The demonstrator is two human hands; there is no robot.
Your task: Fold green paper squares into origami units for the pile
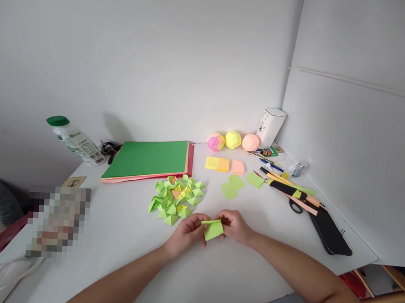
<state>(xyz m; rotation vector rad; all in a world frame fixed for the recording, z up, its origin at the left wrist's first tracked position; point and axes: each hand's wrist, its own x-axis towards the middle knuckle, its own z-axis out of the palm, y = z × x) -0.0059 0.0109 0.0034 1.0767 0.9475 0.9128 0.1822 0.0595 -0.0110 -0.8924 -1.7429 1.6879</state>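
A light green sticky note [213, 231] is held between both hands above the front of the white table, its far edge folded over. My left hand [188, 232] pinches the note's left side. On its right side, the fingers of my right hand [235, 226] are closed on the edge. Beyond my left hand lies a pile of folded paper pieces [168, 199], mostly green with a few yellow and orange ones. Loose green sticky notes [232, 187] lie flat beyond my right hand, and another green note [254, 179] is a little farther right.
At the back stand several paper balls [233, 139] and a white box [271, 127]. Yellow, orange and peach note pads [217, 164] lie before them. Stacked coloured paper [147, 159] and a bottle [78, 140] are left; a cutter [287, 189], scissors [295, 206] and a black case [331, 232] right.
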